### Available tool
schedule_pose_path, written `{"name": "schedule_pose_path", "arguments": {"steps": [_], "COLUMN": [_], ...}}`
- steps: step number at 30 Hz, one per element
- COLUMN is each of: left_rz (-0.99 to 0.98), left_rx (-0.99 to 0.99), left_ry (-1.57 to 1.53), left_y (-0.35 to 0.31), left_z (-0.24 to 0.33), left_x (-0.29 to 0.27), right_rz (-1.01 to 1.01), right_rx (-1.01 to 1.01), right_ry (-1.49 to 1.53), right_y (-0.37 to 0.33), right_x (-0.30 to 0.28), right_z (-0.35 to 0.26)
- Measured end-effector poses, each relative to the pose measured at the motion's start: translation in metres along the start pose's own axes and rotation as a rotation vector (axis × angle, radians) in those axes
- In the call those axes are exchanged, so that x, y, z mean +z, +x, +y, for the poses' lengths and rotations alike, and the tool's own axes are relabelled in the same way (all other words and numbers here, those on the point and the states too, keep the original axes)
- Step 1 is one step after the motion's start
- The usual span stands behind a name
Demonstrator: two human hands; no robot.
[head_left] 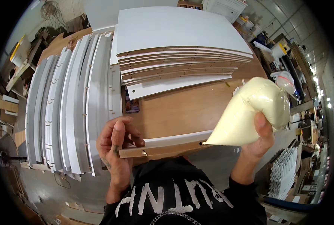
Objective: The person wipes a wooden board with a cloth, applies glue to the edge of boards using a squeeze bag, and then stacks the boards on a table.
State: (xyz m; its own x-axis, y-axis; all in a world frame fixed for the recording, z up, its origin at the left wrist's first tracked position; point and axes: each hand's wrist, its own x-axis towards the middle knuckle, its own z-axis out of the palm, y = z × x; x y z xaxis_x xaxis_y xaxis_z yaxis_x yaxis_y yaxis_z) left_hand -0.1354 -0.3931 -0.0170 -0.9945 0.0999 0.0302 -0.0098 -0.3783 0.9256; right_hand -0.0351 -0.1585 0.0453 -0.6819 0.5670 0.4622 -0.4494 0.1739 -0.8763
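Observation:
My right hand (259, 140) squeezes a clear cone-shaped bag of cream-coloured glue (249, 112), its tip pointing left at a hole in the raw edge of a white panel (174, 146). That panel stands on its long edge near my chest on the brown workbench (189, 108). At the panel's left end my left hand (116, 140) holds it, thumb up and fingers curled over the top.
A stack of white boards (174, 48) lies at the back of the bench. Rows of white panels with dowels (73, 105) stand on edge at the left. A small dark phone-like object (132, 105) lies on the bench. Cluttered shelves and a plastic bag (285, 80) are at the right.

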Motion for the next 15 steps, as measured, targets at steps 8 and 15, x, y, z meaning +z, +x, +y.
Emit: {"name": "schedule_pose_path", "arguments": {"steps": [8, 15], "left_rz": [-0.070, -0.064], "left_rx": [-0.018, -0.010], "left_ry": [-0.019, -0.003], "left_y": [0.0004, 0.0005], "left_z": [-0.0018, -0.0008], "left_x": [-0.0073, -0.0070], "right_rz": [0.091, 0.109], "right_rx": [-0.002, -0.055], "right_ry": [-0.043, -0.176], "right_y": [-0.0014, 0.0001], "right_x": [0.0063, 0.0041], "right_z": [-0.0035, -0.0032]}}
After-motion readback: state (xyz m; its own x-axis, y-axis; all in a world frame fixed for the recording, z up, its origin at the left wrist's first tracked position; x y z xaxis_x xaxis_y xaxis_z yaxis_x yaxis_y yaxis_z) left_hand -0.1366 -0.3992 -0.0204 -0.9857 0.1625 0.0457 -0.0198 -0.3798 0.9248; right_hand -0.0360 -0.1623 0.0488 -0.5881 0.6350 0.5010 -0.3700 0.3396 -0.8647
